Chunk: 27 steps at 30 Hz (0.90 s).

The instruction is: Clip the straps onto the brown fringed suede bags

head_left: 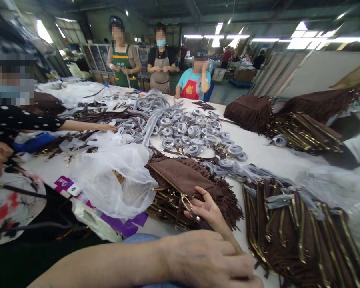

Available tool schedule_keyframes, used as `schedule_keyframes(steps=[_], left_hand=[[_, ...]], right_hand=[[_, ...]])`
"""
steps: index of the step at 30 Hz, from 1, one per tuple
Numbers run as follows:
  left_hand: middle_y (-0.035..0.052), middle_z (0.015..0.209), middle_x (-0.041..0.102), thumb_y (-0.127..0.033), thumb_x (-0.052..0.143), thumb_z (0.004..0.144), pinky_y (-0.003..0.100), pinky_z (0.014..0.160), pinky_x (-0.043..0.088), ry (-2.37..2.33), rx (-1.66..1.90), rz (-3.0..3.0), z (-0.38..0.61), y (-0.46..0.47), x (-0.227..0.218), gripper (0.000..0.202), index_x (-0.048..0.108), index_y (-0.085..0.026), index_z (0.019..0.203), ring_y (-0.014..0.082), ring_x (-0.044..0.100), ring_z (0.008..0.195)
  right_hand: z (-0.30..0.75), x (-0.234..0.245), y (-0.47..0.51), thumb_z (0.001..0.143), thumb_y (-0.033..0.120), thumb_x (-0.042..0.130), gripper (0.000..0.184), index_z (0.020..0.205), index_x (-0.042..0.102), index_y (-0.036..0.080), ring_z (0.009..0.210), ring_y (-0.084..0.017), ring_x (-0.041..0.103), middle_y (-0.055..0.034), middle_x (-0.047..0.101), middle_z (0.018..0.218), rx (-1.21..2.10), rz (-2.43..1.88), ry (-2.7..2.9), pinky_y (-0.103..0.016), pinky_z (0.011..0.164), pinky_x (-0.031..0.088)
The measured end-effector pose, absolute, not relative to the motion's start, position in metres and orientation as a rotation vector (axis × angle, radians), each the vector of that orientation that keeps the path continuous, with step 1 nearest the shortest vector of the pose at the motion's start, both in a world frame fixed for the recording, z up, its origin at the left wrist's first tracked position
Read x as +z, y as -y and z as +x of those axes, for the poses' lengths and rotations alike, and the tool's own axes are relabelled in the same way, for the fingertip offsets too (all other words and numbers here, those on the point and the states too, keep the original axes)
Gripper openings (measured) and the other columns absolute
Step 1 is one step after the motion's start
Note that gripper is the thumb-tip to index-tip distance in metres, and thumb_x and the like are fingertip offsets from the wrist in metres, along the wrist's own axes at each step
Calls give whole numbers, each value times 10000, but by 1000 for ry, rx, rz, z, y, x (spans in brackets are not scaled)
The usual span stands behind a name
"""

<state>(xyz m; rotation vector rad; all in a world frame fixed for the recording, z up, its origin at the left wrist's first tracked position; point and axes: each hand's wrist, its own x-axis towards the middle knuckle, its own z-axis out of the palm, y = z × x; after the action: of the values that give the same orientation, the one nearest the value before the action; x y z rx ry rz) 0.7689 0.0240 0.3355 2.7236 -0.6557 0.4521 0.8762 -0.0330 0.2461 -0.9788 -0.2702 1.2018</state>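
Note:
A brown suede fringed bag (180, 176) lies on top of a small pile at the near edge of the white table (264, 152). My right hand (208, 210) rests on its near corner, fingers bent and pinching at the gold metal clasp (186, 203). My left hand (211, 260) reaches in from the lower left and lies just in front of my right wrist. Its fingers are curled shut, and what they hold, if anything, is hidden.
A pile of brown bags with gold zips (291, 236) lies to the right. Several coiled grey straps (192, 134) cover the table's middle, and a white plastic bag (114, 176) lies left of them. A neighbour's arm (87, 126) reaches in from the left. Three people (159, 60) stand at the far end.

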Motion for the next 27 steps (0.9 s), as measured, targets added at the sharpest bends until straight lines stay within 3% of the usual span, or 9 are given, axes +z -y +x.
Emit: schedule_keyframes(steps=[3,7,10,12,16,19,22,25,27], left_hand=[[50,970,632,-165,451,952,282,776,492,364,625,2662,759,-51,326,196,579,-198,1097,167,583,859],[87,1064,596,-71,480,845,318,831,519,-349,607,2466,745,-88,298,293,535,-162,1118,194,588,968],[131,1396,478,-57,509,797,443,1039,419,-192,484,2627,744,-105,278,529,476,-189,1308,268,450,1273],[113,1463,443,-80,508,833,510,1114,313,-43,402,2753,751,-112,267,563,435,-211,1376,288,350,1367],[86,1175,638,-153,425,958,503,1127,286,116,327,2882,777,-121,255,403,457,-191,1358,219,544,1139],[74,997,647,-195,414,981,409,970,449,213,280,2983,797,-123,258,365,476,-168,1339,214,583,937],[84,971,635,-173,417,972,338,804,500,231,234,3034,813,-119,264,404,437,-160,1375,228,580,904],[83,978,637,-144,410,960,343,786,502,224,176,3044,823,-115,270,448,402,-164,1407,236,596,903],[80,995,646,-134,413,949,337,781,506,199,118,3017,828,-115,272,458,408,-166,1406,237,612,913]], right_hand=[[879,245,35,615,236,877,758,1204,401,275,772,-197,707,-15,729,865,1179,-946,283,-290,663,557],[877,254,40,688,230,841,708,1223,377,261,749,-149,687,-22,731,886,1183,-942,372,-277,704,550],[873,259,43,735,250,813,635,1197,378,266,762,-136,672,-14,718,883,1190,-959,411,-278,703,552],[872,260,45,741,272,810,579,1145,396,263,766,-131,663,-11,710,886,1192,-992,418,-268,687,551],[872,261,51,702,335,824,543,1049,416,250,808,-136,647,-9,683,925,1132,-1099,405,-272,681,556],[875,266,57,701,408,782,501,1011,425,242,814,-165,652,-1,632,944,1053,-1284,403,-262,595,536],[877,271,60,753,392,685,366,989,461,223,700,-177,650,15,600,840,982,-1544,521,-239,488,436],[882,271,61,802,272,617,159,916,527,207,667,-179,615,20,599,735,695,-1871,809,-289,596,446],[888,269,62,844,212,580,87,927,555,200,773,-209,631,-20,647,812,435,-2042,1018,-322,709,454]])
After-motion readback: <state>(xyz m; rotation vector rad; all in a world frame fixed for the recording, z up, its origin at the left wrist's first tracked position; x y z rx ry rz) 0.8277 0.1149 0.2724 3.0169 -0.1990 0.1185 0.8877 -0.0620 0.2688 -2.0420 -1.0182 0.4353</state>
